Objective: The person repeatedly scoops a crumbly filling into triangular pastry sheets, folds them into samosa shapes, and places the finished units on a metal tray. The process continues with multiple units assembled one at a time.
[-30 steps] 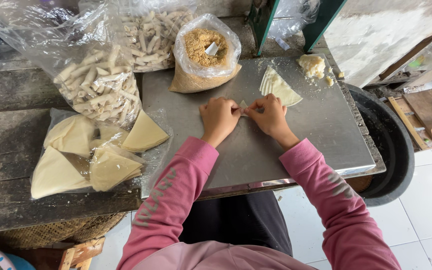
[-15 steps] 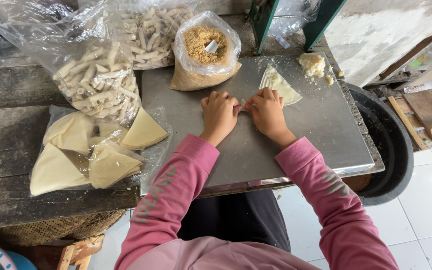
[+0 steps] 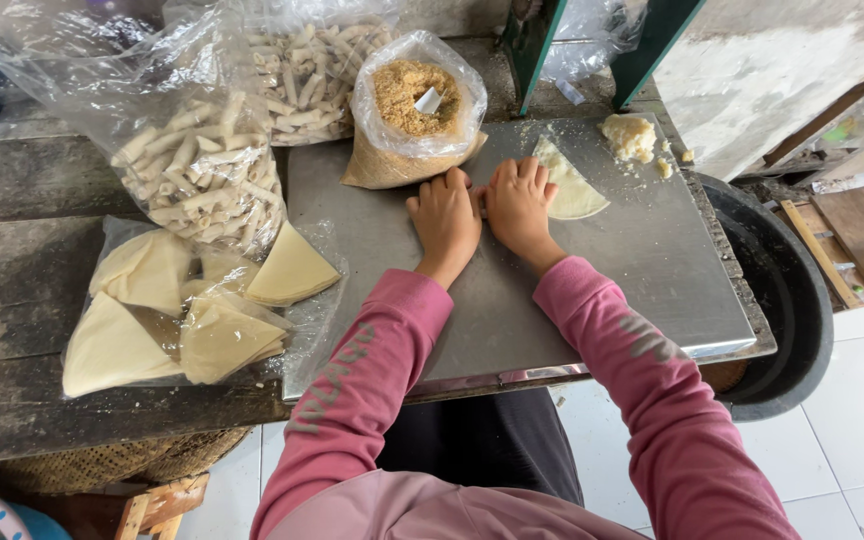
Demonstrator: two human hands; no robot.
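My left hand (image 3: 447, 220) and my right hand (image 3: 517, 205) lie palm down, side by side, on a steel sheet (image 3: 632, 290). They press on a small pale pastry roll, and only a sliver of it (image 3: 480, 207) shows between them. A flat pale wrapper (image 3: 577, 190) lies just right of my right hand. Beyond it sits a lump of pale filling (image 3: 630, 136). An open bag of brown crumbs (image 3: 407, 100) with a small scoop stands right in front of my left hand.
Two clear bags of finished rolls (image 3: 192, 170) (image 3: 322, 65) rest on the dark wooden table (image 3: 22, 250) at the left. Folded triangular wrappers (image 3: 182, 320) lie in plastic near the front left. A black basin (image 3: 797, 300) stands at the right, over white floor tiles.
Both hands have slid forward over the steel sheet, from pinching the roll with fingertips to lying flat on top of it. They now reach the crumb bag and the flat wrapper.
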